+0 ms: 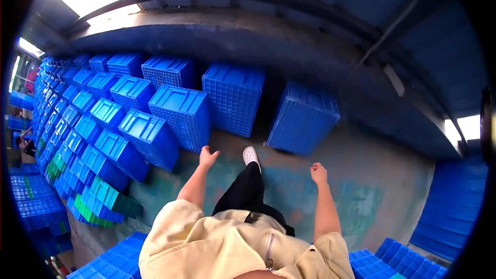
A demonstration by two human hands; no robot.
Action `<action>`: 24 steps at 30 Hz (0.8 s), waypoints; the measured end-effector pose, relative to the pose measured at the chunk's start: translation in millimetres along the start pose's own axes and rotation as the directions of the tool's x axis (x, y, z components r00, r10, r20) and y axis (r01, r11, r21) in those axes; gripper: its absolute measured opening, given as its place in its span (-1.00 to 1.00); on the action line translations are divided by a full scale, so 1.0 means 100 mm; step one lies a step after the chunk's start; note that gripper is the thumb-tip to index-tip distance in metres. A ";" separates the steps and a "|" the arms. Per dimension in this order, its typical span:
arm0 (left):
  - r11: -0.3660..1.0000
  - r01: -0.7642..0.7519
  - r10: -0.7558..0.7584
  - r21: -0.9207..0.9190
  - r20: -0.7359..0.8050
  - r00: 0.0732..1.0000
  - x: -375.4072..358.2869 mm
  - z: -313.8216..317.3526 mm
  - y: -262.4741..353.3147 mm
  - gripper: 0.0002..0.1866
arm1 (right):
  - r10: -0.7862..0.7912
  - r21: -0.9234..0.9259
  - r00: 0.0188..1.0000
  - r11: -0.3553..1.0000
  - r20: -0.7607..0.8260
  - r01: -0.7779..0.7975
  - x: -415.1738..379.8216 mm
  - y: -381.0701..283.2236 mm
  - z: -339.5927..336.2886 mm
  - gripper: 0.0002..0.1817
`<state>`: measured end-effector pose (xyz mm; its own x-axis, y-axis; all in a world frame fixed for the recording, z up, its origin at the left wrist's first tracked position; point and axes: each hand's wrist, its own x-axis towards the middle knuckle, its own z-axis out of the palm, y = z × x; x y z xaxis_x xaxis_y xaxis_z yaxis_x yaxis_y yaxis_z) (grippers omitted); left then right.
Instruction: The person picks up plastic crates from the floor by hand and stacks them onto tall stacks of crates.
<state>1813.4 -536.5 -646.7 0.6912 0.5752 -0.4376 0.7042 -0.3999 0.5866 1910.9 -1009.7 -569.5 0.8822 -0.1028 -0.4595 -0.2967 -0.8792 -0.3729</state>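
My left hand (208, 157) hangs in front of me with its thumb apart from the fingers and nothing in it. Just beyond it in this view stands a tall blue plastic crate stack (182, 116). My right hand (319, 173) is held out over the floor with its fingers curled in, and no object shows in it. The nearest thing to it is another blue crate stack (304, 119), standing apart at the right end of the row. Between these two is a further blue stack (233, 98) against the wall side.
Many rows of blue crates (108, 111) fill the left, a few of them green (93, 209). More crates (116, 261) stand behind me at the lower left and lower right (408, 261). Painted floor (356, 186) lies around my foot. A person (26, 144) is at the far left.
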 end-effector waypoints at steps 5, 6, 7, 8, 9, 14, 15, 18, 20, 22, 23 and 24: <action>0.922 -0.196 0.118 0.333 0.240 0.964 1.15 0.30 1.78 0.06 | -0.013 -0.112 1.000 0.994 0.015 0.014 1.26 -0.84 -0.15 -0.63; 0.907 -0.226 0.149 0.356 0.232 0.961 1.34 0.39 2.02 0.11 | -0.028 -0.164 1.000 0.986 0.004 0.029 1.51 -0.96 -0.15 -0.60; 0.892 -0.220 0.131 0.395 0.241 0.962 1.48 0.41 2.30 0.15 | -0.014 -0.164 1.000 0.986 0.016 0.016 1.74 -0.98 -0.07 -0.60; 0.889 -0.220 0.123 0.401 0.254 0.959 1.63 0.49 2.47 0.15 | -0.085 -0.159 0.996 0.983 0.018 0.087 1.98 -0.98 0.01 -0.53; 0.871 -0.222 0.119 0.439 0.250 0.961 1.79 0.59 2.59 0.17 | -0.159 -0.153 0.987 0.975 0.018 0.160 2.21 -0.98 0.09 -0.45; 0.814 -0.219 0.103 0.538 0.238 0.966 2.28 0.92 2.88 0.23 | -0.185 -0.353 0.983 0.919 0.012 0.177 2.84 -1.05 0.37 -0.33; 0.818 -0.220 0.113 0.532 0.226 0.967 2.32 0.95 2.90 0.22 | -0.217 -0.407 0.976 0.890 0.019 0.206 2.92 -1.01 0.45 -0.30; 0.813 -0.208 0.108 0.544 0.210 0.972 2.50 1.09 2.94 0.22 | -0.321 -0.445 0.940 0.863 -0.115 0.240 2.78 -0.95 0.59 -0.33; 0.811 -0.201 0.102 0.550 0.206 0.973 2.55 1.18 2.98 0.23 | -0.220 -0.430 0.972 0.888 -0.085 0.163 2.50 -1.07 0.54 -0.37; 0.843 -0.076 -0.027 0.532 0.184 0.982 2.60 1.29 3.03 0.25 | -0.109 -0.409 0.992 0.910 -0.068 0.072 2.21 -0.98 0.61 -0.47; 0.847 -0.067 -0.035 0.528 0.181 0.983 2.60 1.36 3.03 0.25 | 0.049 0.042 0.992 0.998 -0.115 -0.045 2.10 -0.85 0.74 -0.52; 0.836 -0.037 -0.031 0.547 0.114 0.993 2.59 1.44 3.02 0.25 | 0.215 0.484 0.973 0.862 -0.081 -0.150 2.02 -0.70 0.89 -0.57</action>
<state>2228.2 -611.5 -681.1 0.6831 0.5018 -0.5306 0.6522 -0.7461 0.1341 2077.6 -927.4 -707.7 0.8243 -0.3270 -0.4622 -0.5654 -0.5174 -0.6424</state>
